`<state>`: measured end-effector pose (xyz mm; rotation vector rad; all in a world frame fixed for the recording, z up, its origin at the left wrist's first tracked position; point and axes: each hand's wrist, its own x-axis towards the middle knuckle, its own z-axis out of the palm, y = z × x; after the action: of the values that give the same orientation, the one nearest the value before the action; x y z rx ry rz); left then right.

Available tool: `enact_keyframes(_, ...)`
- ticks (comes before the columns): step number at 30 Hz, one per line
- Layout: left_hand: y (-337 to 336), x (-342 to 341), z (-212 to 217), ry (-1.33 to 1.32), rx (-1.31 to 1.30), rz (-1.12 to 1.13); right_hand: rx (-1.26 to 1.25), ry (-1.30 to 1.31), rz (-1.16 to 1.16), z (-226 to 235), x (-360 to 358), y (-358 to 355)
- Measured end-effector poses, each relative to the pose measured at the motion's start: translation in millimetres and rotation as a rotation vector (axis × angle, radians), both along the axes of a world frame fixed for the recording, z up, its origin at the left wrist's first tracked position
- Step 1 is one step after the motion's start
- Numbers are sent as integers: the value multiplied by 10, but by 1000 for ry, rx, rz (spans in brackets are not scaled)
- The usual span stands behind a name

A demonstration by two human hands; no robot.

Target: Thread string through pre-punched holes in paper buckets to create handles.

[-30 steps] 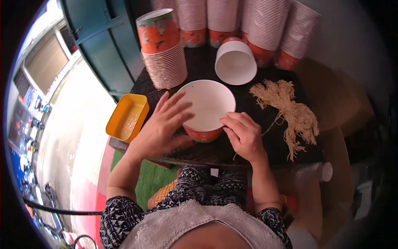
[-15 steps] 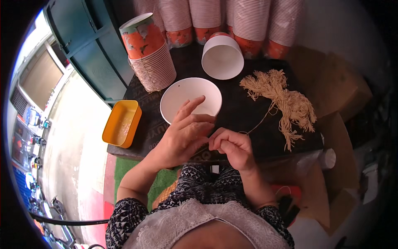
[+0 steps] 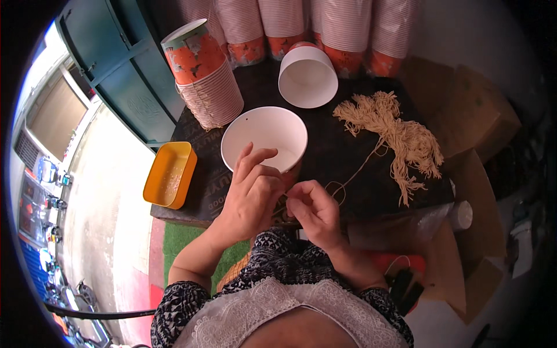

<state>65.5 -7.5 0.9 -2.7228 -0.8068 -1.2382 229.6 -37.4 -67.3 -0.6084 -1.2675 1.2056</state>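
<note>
My left hand (image 3: 250,200) is raised just in front of an open white paper tub (image 3: 264,130). Its thumb and forefinger are pinched at a strand of string, with the other fingers raised and curled. Close beside it, my right hand (image 3: 316,216) is closed in a pinch on the same string. A loose length of this string (image 3: 361,170) loops over the black table from my right hand to a tied bundle of beige strings (image 3: 400,136). The string's end between my fingertips is too fine to see clearly.
A second paper tub (image 3: 307,75) lies tipped on its side behind. At the left stand a stack of orange-printed tubs (image 3: 210,87) and a yellow plastic box (image 3: 170,174) with small bits inside. Plastic-wrapped tub stacks (image 3: 281,29) line the back; cardboard (image 3: 481,110) is at the right.
Both hands have come closer together; my left fingers have curled from spread into a pinch. The string by my right hand now hangs in a slack loop. The view has shifted slightly.
</note>
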Motion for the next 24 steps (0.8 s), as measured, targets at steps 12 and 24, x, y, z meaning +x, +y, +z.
enact_keyframes(12, 147, -259, -53, -177, 111, 243, 132, -166, -465, -63, -115, 76)
enact_keyframes(24, 184, -370, -106, -175, 86, 292, 39, -212, -393, -72, -115, 181)
